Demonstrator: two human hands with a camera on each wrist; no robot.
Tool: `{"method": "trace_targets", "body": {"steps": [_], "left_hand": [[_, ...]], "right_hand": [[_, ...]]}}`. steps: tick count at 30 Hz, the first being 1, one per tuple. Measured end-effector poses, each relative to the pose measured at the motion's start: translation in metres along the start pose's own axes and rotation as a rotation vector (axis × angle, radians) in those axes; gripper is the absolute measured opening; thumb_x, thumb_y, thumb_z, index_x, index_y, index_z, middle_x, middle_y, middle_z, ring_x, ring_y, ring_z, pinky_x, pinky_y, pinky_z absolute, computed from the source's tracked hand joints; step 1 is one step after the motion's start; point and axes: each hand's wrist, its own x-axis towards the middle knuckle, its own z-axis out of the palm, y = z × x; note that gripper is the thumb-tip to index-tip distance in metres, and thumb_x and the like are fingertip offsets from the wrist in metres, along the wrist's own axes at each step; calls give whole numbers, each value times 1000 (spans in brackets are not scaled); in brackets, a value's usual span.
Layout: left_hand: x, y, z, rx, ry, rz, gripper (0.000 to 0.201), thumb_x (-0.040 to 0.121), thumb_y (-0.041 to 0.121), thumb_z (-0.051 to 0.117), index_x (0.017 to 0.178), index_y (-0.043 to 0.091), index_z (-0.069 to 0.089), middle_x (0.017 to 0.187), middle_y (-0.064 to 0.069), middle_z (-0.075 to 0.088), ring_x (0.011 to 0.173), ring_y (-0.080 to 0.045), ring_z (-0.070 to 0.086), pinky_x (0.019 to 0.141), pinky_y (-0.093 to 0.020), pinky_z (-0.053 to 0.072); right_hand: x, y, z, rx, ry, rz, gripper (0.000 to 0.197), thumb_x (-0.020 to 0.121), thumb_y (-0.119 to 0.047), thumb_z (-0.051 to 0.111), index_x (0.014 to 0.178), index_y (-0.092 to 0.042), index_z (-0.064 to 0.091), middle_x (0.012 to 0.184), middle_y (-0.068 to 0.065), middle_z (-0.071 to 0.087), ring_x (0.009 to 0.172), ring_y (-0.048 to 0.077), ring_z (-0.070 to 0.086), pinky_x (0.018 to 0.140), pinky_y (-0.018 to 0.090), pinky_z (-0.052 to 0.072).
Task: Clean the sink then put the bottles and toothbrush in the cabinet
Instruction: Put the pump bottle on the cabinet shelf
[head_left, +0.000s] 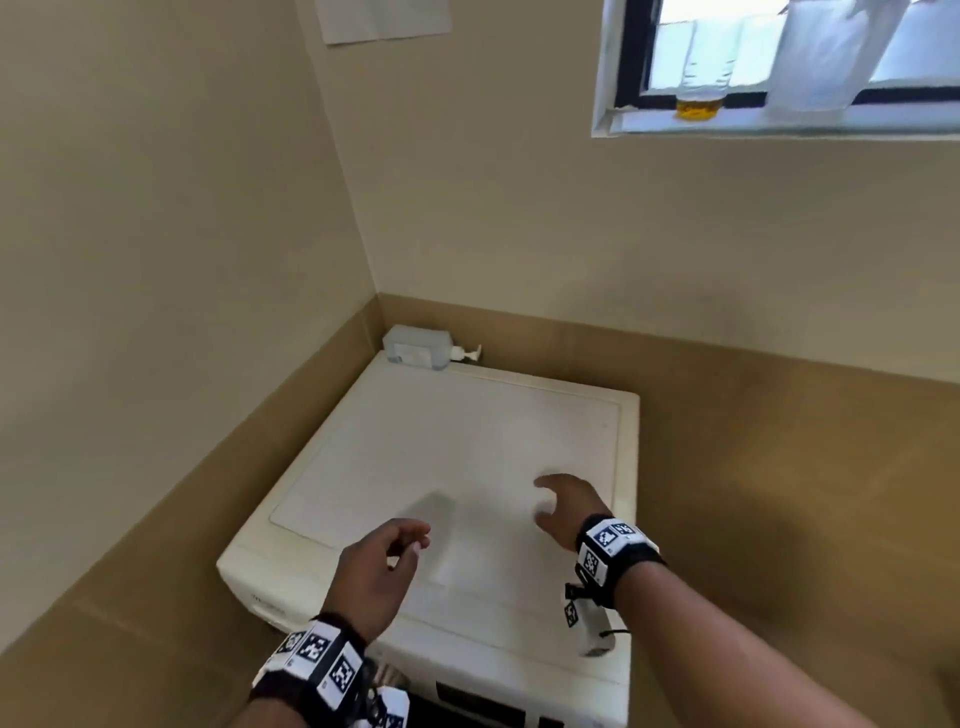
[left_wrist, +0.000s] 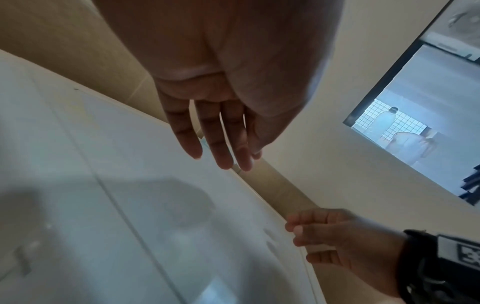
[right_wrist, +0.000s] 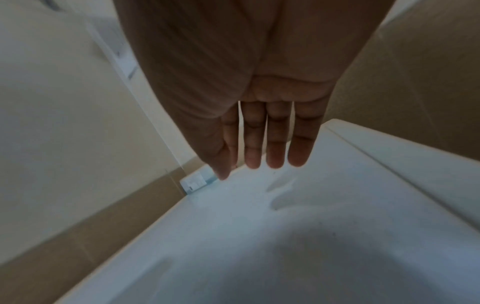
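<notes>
A pump bottle (head_left: 415, 351) lies on its side at the far left corner of a white appliance top (head_left: 467, 441), against the wall corner. Nearer the camera, the left hand (head_left: 375, 574) and right hand (head_left: 566, 505) hover above that top, well apart from the bottle, fingers relaxed and holding nothing. On the windowsill (head_left: 779, 122) stands a clear bottle with amber liquid (head_left: 701, 78).

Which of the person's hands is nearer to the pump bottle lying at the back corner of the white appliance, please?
Left. The left hand hovers over the front of the white appliance, on the pump bottle's side; the right hand hovers further right, near the other edge. Margin is small.
</notes>
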Motion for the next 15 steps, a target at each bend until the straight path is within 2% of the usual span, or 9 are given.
{"method": "trace_targets", "body": {"steps": [3,5,6,9,11,13,15], "left_hand": [[46,-4,-9,54,-21,23,24,94,10,62,103,32,69,96,20,73,95,3,65,78,-8,49],[92,-10,-17,138,-52,60,26,93,9,61,105,30,69,99,16,73,90,1,66,81,-6,46],[120,-13,-20,188,-63,84,26,92,8,61,107,27,69,101,14,72,88,-1,66,84,-9,48],[210,-21,-21,321,-93,167,26,91,8,60,113,18,70,110,-1,71,93,-17,67,89,-22,48],[274,-25,-18,411,-143,203,30,92,10,60,121,15,66,122,-8,66,107,-25,64,97,-29,47],[333,-28,-11,510,-175,247,40,91,13,61,130,15,60,135,-13,57,123,-34,55,105,-43,44],[390,-22,-5,688,-170,308,47,91,22,60,137,15,53,138,-15,52,123,-40,51,100,-51,44]], "right_hand": [[26,14,11,-133,-167,71,86,87,-41,71,157,-26,23,167,2,8,153,23,11,123,35,19],[39,18,18,-200,-217,94,97,83,-45,74,158,-25,16,167,4,-2,154,24,4,124,40,16],[44,18,20,-205,-226,102,99,82,-45,75,158,-25,15,167,4,-3,154,24,3,124,42,17],[46,19,21,-142,-229,130,100,81,-39,78,158,-28,15,167,-2,-3,154,19,0,124,42,15],[43,23,21,-75,-207,149,100,79,-35,80,157,-33,17,167,-7,-2,154,14,-1,125,38,13],[37,24,20,-28,-190,152,100,78,-33,81,156,-38,18,166,-13,-1,153,10,-1,125,35,12],[37,23,20,6,-183,172,99,79,-30,81,154,-41,18,163,-19,-3,153,8,-2,125,36,10]]}}
